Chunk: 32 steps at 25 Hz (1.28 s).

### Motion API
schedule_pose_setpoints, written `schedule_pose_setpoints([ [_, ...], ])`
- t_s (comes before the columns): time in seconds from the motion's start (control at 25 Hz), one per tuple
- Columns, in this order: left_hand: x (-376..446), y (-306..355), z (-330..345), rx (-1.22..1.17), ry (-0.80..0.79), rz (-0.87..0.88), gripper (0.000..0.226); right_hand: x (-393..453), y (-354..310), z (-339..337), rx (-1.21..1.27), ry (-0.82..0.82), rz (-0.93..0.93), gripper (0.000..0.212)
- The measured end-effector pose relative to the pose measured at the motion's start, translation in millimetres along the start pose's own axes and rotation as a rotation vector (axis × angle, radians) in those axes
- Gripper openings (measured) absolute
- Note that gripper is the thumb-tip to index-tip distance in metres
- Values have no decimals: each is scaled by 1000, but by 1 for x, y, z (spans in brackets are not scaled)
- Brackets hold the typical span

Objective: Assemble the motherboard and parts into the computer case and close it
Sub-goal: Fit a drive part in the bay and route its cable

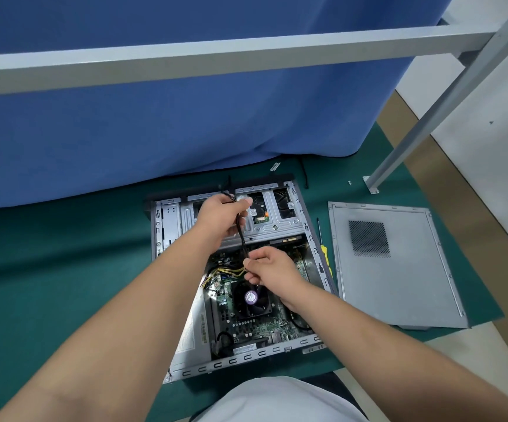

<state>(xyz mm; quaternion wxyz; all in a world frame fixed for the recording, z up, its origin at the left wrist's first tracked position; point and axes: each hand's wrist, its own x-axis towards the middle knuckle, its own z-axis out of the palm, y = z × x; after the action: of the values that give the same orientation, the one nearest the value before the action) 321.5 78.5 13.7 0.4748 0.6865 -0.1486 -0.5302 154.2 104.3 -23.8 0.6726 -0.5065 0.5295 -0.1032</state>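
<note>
An open computer case (pixel 167 236) lies flat on a green mat, with the motherboard (pixel 246 324) and a black CPU fan (pixel 251 298) inside. A black cable bundle (pixel 242 236) runs from the drive cage down toward the board. My left hand (pixel 220 219) grips the bundle's upper part over the drive cage. Lower down, my right hand (pixel 269 268) pinches the same bundle just above the fan, next to yellow power wires (pixel 228 272). The grey side panel (pixel 392 263) lies flat to the right of the case.
A yellow-handled screwdriver (pixel 324 254) lies between case and side panel. A blue cloth (pixel 185 117) hangs behind the case under a grey metal frame (pixel 216 56). A frame leg (pixel 398 156) stands at the back right, with small screws (pixel 350 182) near its foot.
</note>
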Motion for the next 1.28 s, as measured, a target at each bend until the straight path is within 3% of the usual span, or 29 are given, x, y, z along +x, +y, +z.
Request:
schedule_pose_setpoints([
  [0.32,26,34,-9,175,39,93,29,19,-20,-3,194,58,40,4],
  [0.56,23,10,-12,223,40,-76,25,17,1,2,-6,71,67,6],
  [0.76,7,-15,-21,305,-19,-91,16,0,22,-1,-13,40,132,8],
  [0.88,-8,-28,-29,432,-20,39,30,-9,28,-5,-33,55,138,10],
  [1.12,-40,-79,-66,1058,111,610,34,-6,25,-15,-262,149,30,11],
  [1.28,-60,-122,-87,1391,169,625,56,10,30,-20,-546,208,-59,8],
])
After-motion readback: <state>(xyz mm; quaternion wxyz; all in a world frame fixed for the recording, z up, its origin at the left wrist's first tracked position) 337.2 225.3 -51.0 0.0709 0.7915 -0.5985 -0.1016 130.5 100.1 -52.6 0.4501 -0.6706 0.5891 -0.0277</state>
